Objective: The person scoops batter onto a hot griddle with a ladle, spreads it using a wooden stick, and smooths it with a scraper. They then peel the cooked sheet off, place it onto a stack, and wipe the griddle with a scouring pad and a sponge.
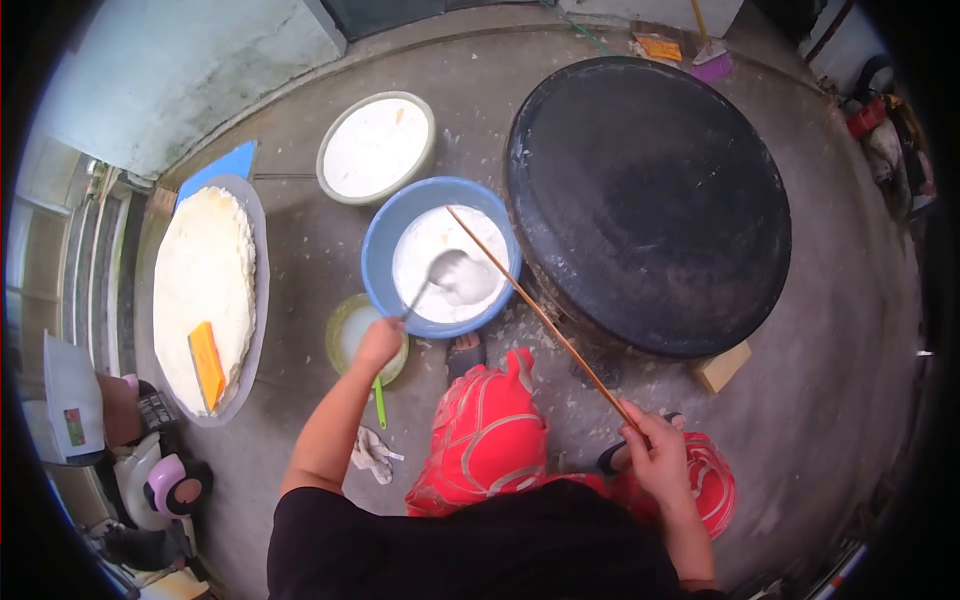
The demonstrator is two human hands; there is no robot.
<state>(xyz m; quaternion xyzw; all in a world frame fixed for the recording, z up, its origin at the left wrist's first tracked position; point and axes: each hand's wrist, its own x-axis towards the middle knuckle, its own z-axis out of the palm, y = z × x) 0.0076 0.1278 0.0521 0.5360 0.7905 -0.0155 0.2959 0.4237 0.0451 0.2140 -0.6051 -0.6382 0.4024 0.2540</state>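
Observation:
My left hand (380, 343) is closed around the handle of a ladle (418, 297). The ladle's head is motion-blurred and dips into white flour-like stuff (415, 245) in a blue basin (376, 245). Closed on the lower end of a long thin wooden stick (570, 350), my right hand (655, 450) is in front of the big round black griddle (650, 200). The stick's far tip reaches over the basin. Partly hidden under my left hand is a green bowl (333, 325) with cloudy liquid and a bright green handle (380, 403) beside it.
Behind the basin stands a pale tub (428, 150) of white powder. At left, a tray (258, 260) bears a thick cream-coloured slab (205, 270) with an orange scraper (207, 365) on it. A crumpled cloth (372, 455) lies on the floor. A wooden block (722, 367) touches the griddle's base.

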